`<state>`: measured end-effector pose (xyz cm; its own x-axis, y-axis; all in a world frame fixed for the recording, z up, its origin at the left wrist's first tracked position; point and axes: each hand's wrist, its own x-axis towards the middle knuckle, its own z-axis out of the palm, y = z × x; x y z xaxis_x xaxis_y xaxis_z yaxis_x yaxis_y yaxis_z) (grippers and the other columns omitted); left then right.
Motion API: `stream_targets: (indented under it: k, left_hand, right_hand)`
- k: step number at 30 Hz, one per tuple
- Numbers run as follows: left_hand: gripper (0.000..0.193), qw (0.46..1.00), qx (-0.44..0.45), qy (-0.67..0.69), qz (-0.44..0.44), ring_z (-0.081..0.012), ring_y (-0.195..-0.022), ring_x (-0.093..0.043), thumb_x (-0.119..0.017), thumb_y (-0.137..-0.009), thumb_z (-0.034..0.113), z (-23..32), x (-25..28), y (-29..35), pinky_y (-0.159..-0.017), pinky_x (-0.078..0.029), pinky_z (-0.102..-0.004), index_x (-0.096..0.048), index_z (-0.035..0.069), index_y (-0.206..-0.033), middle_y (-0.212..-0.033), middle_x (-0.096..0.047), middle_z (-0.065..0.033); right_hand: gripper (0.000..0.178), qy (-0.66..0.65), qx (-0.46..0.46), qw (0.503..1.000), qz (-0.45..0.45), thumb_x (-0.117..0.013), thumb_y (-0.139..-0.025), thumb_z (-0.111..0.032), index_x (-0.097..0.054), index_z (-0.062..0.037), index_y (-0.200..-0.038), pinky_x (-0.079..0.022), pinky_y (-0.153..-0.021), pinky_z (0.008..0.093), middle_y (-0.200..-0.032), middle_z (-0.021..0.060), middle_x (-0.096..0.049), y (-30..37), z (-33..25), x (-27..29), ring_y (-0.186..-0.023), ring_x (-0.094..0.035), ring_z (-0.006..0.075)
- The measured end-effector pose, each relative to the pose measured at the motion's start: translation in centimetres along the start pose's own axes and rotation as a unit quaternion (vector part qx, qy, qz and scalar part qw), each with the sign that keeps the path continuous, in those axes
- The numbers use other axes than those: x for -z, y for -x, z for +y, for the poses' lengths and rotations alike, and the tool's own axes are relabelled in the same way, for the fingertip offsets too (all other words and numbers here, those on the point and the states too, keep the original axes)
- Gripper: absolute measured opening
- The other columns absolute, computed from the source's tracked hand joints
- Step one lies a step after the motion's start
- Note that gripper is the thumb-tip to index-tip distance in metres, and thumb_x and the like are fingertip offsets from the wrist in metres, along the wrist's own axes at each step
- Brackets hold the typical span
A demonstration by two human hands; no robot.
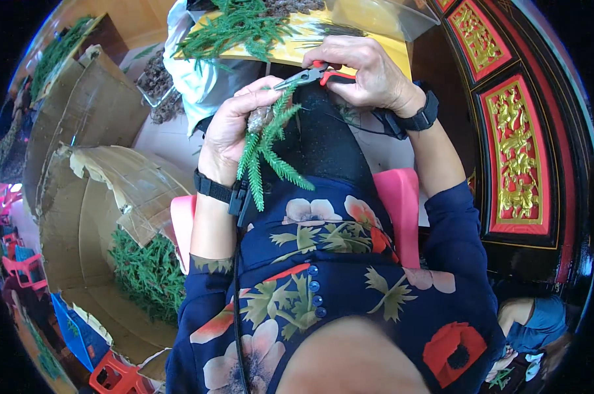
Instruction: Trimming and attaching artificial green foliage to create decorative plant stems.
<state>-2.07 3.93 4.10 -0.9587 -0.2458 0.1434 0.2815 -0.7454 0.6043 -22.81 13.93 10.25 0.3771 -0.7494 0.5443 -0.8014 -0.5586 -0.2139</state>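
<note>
My left hand (234,121) is closed round a pine cone (260,118) that has green artificial pine sprigs (271,148) fanning out and hanging below it. In my right hand (369,72) are needle-nose pliers (305,77) with red handles. The pliers' jaws point left and reach the fingertips of my left hand, just above the top of the sprigs. Whether the jaws grip a wire there is too small to tell. Both hands are over my lap, in front of the yellow table.
A yellow tabletop (290,44) ahead carries loose green sprigs (241,29), thin dark wires (336,29) and brown cones. At left, a torn cardboard box (80,256) holds many green sprigs (149,272). A white bag (198,85) hangs by the table. Carved red-and-gold panels (517,151) stand at right.
</note>
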Motion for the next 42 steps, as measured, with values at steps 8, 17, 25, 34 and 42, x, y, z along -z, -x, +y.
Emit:
stream_targets:
  k: [8,17,25,34,42]
  left_hand:
    - [0.01,0.937,-0.128,-0.254,0.204,-0.0105,-0.064,-0.058,-0.061,-0.084,0.01,0.0,-2.4,0.1,-0.061,-0.047,-0.0223,-0.06,0.001,-0.09,-0.079,-0.064,-0.004]
    - [0.009,0.698,-0.294,-0.558,0.339,-0.0019,-0.06,-0.048,-0.063,-0.082,0.01,-1.4,-1.7,-0.6,-0.053,-0.037,-0.0184,-0.064,0.001,-0.081,-0.073,-0.06,0.0041]
    - [0.008,0.786,-0.258,-0.446,0.341,-0.0001,-0.059,-0.046,-0.064,-0.082,0.009,-0.8,-1.9,-0.1,-0.052,-0.034,-0.0158,-0.065,0.001,-0.084,-0.07,-0.058,0.0049]
    - [0.009,0.892,-0.192,-0.282,0.298,-0.0032,-0.063,-0.053,-0.063,-0.081,0.005,-0.3,-2.0,-0.3,-0.058,-0.04,-0.0168,-0.065,0.002,-0.089,-0.078,-0.064,0.0011]
    - [0.012,0.971,-0.064,-0.165,0.163,-0.0068,-0.067,-0.058,-0.06,-0.083,0.006,1.0,-1.5,0.5,-0.063,-0.045,-0.0181,-0.062,0.001,-0.094,-0.087,-0.067,-0.005]
  right_hand:
    - [0.026,0.045,-0.159,0.986,-0.013,-0.06,-0.069,-0.01,-0.064,0.0,-0.093,-0.048,-0.071,0.0336,-0.077,0.0157,-0.063,0.0,-1.9,-0.2,-0.074,-0.06,0.0308]
    - [0.028,0.04,-0.343,0.935,-0.076,-0.055,-0.073,-0.02,-0.064,-0.0006,-0.09,-0.047,-0.07,0.0362,-0.078,0.0184,-0.063,-0.4,-3.4,-0.8,-0.073,-0.061,0.032]
    - [0.03,0.033,-0.342,0.938,-0.052,-0.054,-0.073,-0.02,-0.063,-0.0012,-0.094,-0.047,-0.074,0.0393,-0.083,0.02,-0.063,0.3,-4.4,-1.5,-0.079,-0.061,0.0342]
    - [0.03,0.042,-0.303,0.95,-0.061,-0.055,-0.071,-0.017,-0.06,-0.0015,-0.097,-0.046,-0.078,0.0403,-0.088,0.0201,-0.061,0.9,-2.9,-2.0,-0.085,-0.059,0.0358]
    - [0.029,0.009,-0.148,0.989,-0.027,-0.058,-0.069,-0.01,-0.058,-0.0035,-0.097,-0.048,-0.075,0.0357,-0.087,0.0155,-0.061,0.8,-0.8,-1.8,-0.082,-0.059,0.032]
